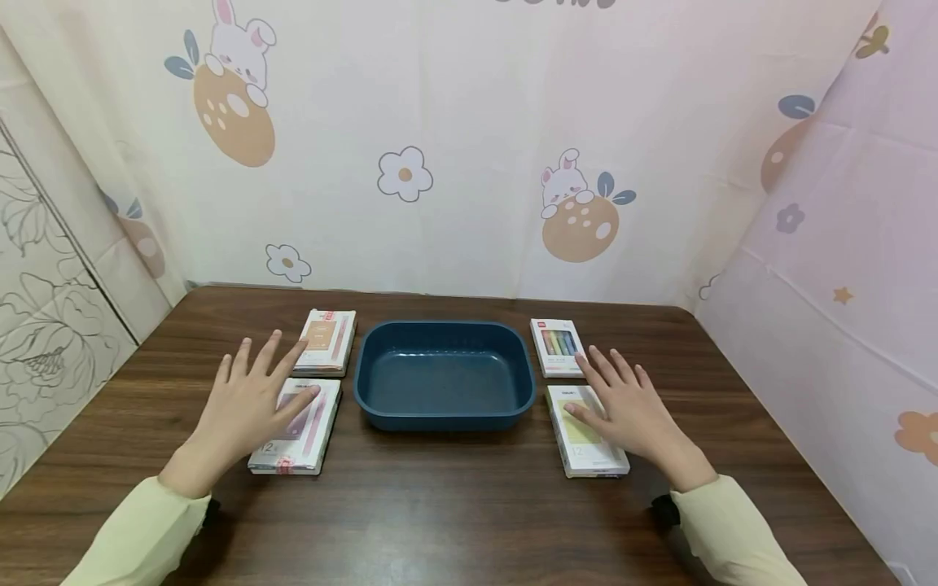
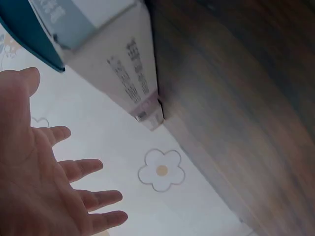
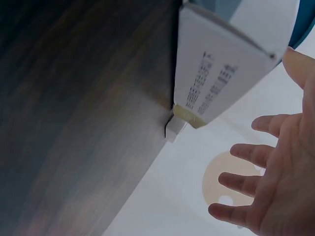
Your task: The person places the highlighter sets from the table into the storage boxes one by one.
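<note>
In the head view my left hand [image 1: 245,403] hovers with spread fingers over a white box with a purple panel [image 1: 317,423]. Behind that box lies a white box with an orange panel [image 1: 333,346], partly covered by my fingertips. My right hand [image 1: 626,403] is likewise spread, above a white box with a yellow-green panel [image 1: 586,448]. Farther back is a white box picturing coloured sticks [image 1: 555,338]. Between the two pairs stands a dark blue rectangular tray [image 1: 443,422], with nothing in it. Both wrist views show straight fingers apart from the boxes, holding nothing.
The boxes and tray rest on a dark wood-grain table [image 1: 410,505]. A pale curtain [image 1: 469,228] printed with rabbits and flowers hangs along its back edge, and more printed cloth [image 1: 828,342] closes off the right side.
</note>
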Demonstrator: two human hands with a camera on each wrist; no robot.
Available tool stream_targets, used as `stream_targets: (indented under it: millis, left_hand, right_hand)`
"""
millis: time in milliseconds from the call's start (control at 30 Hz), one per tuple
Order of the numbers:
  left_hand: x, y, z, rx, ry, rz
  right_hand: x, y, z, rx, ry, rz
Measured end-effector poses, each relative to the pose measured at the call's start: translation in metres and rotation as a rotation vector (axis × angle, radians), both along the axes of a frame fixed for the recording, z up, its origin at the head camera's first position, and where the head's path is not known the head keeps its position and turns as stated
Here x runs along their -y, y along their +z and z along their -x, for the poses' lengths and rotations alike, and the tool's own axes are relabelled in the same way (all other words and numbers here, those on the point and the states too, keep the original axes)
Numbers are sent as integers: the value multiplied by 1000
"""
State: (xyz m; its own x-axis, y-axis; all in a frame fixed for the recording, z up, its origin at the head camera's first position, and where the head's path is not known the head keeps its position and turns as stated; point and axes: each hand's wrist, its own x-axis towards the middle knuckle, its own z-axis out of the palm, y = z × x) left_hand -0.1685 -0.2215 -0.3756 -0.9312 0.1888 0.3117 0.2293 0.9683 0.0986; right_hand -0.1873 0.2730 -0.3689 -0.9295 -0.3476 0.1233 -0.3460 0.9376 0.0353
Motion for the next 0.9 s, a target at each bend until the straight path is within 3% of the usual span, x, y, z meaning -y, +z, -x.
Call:
stream_targets:
  millis: [533,767,900]
  left_hand:
    - [-30,1,13,-13,-95,32]
    - [-39,3,19,-62,-144,10]
    - [-43,4,22,-51,-158,4]
  right_hand:
    - [13,-7,-4,56,72,-1]
    - [20,-6,-6,75,96,19]
    - [23,-6,-8,107,107,32]
